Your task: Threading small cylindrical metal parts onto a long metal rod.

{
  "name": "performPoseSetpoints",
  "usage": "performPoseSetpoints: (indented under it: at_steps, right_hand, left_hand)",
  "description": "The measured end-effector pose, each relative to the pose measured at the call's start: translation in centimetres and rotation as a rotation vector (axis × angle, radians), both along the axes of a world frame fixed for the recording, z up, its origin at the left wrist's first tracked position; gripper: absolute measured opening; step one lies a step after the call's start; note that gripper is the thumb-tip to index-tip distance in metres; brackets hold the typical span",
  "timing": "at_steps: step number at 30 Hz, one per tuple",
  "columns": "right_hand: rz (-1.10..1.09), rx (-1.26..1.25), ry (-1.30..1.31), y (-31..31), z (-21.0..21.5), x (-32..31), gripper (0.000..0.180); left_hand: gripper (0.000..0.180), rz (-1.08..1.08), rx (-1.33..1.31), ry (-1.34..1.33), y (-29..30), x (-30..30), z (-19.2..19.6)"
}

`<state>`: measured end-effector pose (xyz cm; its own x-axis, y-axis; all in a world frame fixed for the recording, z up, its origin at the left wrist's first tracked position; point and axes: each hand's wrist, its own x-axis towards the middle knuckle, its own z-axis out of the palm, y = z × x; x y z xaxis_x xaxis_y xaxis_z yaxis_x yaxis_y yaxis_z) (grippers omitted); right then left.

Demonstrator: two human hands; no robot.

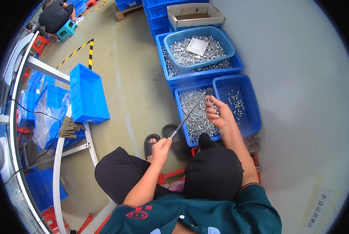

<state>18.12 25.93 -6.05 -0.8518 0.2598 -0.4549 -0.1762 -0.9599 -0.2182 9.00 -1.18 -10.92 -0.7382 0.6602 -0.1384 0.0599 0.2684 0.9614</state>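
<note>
Thin metal rod (188,114) slants over blue crate (181,102) of small metal nuts (198,121). L hand (161,145) grip pinches rod's lower end; R hand (218,113) grip pinches a nut at rod tip. Step looks like threading nuts onto rod; next needs hole lined w/ tip. Mesh basket (244,113) just beside.

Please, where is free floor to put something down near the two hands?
Bare floor lies between the empty blue crate on the left and the crates of metal nuts. The grey floor right of the mesh basket is also free. It is crowded between left hand and right hand.
</note>
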Motion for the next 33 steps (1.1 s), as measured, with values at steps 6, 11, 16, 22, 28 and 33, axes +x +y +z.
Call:
performPoseSetpoints:
  at_steps: [6,11,16,22,28,33]
  right_hand:
    - [-0.013,0.142,-0.021,-0.3,0.8,-0.2,0.017]
    - [-0.026,0.267,-0.09,-0.5,1.6,-0.6,0.016]
    - [-0.022,0.518,-0.182,0.0,1.8,-0.5,0.016]
    - [0.084,0.835,-0.354,0.2,4.4,-0.9,0.017]
    - [0.174,0.953,-0.421,-0.6,4.7,-1.1,0.013]
    - [0.258,0.657,-0.232,-1.8,3.8,-0.7,0.018]
  left_hand:
    - [0.037,-0.011,-0.003,0.058,-0.9,0.3,-0.8]
    - [0.036,-0.06,-0.07,0.044,-0.7,0.1,0.9]
    - [0.036,-0.041,-0.113,0.033,-0.8,-0.2,1.2]
    - [0.035,-0.031,-0.088,0.088,-0.8,-0.1,1.3]
    - [0.034,-0.011,-0.096,0.172,0.4,0.2,2.6]
    - [0.035,-0.025,-0.047,0.281,0.9,-0.1,2.2]
